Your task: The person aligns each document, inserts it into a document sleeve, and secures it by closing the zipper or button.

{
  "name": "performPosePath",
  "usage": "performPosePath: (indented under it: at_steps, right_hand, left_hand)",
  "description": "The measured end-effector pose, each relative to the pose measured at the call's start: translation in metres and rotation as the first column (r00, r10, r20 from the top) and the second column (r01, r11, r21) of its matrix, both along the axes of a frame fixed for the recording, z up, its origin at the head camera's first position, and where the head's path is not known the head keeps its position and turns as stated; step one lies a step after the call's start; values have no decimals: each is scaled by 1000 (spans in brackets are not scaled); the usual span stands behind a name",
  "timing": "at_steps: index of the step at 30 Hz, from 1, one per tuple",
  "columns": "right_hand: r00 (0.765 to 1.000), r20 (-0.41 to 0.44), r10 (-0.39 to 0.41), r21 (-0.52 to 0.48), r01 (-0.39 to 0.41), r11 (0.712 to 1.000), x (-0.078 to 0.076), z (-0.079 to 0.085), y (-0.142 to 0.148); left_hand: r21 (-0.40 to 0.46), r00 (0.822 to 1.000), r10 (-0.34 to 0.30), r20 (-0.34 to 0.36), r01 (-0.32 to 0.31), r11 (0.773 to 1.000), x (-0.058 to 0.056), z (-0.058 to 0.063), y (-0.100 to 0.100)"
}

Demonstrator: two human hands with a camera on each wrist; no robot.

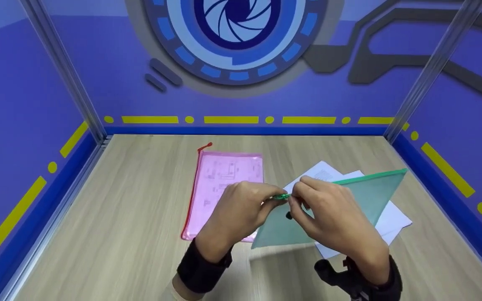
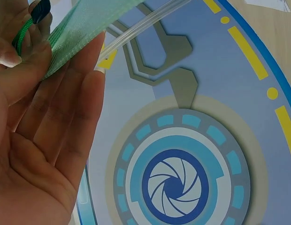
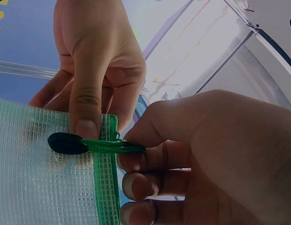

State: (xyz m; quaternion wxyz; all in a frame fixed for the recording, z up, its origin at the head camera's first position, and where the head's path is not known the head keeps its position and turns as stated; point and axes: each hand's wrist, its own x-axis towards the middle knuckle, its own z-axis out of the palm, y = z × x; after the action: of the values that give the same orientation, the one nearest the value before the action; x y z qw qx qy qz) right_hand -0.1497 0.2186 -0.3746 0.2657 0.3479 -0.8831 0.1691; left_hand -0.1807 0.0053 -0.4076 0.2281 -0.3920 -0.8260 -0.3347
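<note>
A green mesh zipper pouch [image 1: 375,196] is held up at a tilt above the table. At its zipper corner my left hand [image 1: 241,209] pinches the pouch between thumb and fingers. Close beside it, my right hand [image 1: 331,209] pinches the zipper pull, whose green cord [image 3: 110,146] ends in a dark tab [image 3: 66,143]. In the left wrist view, the left hand's [image 2: 47,122] fingers lie behind the pouch's mesh [image 2: 84,28]. White printed sheets [image 1: 393,219] lie on the table, partly hidden behind the pouch.
A pink zipper pouch [image 1: 232,167] with a red zipper edge and a printed sheet inside lies flat, left of the hands. Blue and purple panels [image 1: 241,104] wall the wooden table [image 1: 111,217] at the back and both sides.
</note>
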Motion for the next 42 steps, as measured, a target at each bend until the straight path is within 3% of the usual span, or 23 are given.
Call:
performPosePath:
  at_steps: [11, 17, 23, 35, 42]
  right_hand:
    - [998, 36, -55, 15, 55, 998, 0, 2, 7]
    - [999, 12, -32, 1, 32, 999, -1, 2, 5]
    - [997, -30, -68, 11, 68, 998, -1, 0, -3]
    - [992, 112, -61, -63, 68, 996, 8, 4, 11]
    - [991, 132, -11, -65, 20, 998, 7, 9, 25]
  left_hand:
    - [1, 999, -21, 49, 21, 1000, 1, 5, -6]
    - [-26, 997, -1, 77, 3, 1000, 3, 6, -11]
    - [-49, 995, 2, 95, 3, 999, 5, 8, -12]
    - [-59, 997, -3, 81, 8, 998, 1, 9, -13]
    - [-68, 994, 69, 88, -63, 996, -2, 8, -21]
